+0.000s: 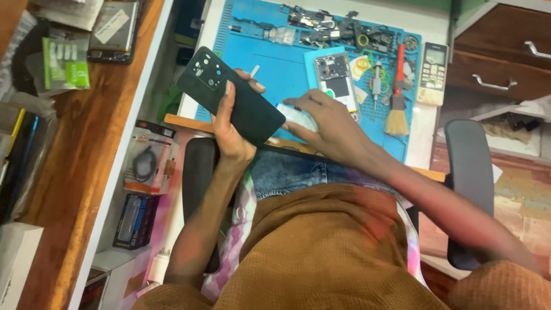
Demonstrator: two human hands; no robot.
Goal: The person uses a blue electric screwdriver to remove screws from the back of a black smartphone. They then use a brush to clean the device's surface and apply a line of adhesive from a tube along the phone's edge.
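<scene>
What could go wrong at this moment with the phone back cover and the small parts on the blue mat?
1. The left hand holds the dark back cover by its lower end only, partly beyond the mat's edge; it might slip and fall.
2. The right hand presses a white wipe right beside the opened phone; a wide stroke might knock it.
3. Loose parts crowd the blue mat; they might scatter.

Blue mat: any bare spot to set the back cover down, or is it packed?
Bare patch on the blue mat: its left-centre, bordered by the black back cover in the left hand, the parts clutter along the top, and the opened phone. Right side is crowded: screwdriver, brush. Right hand covers the near edge, pressing something white.
</scene>
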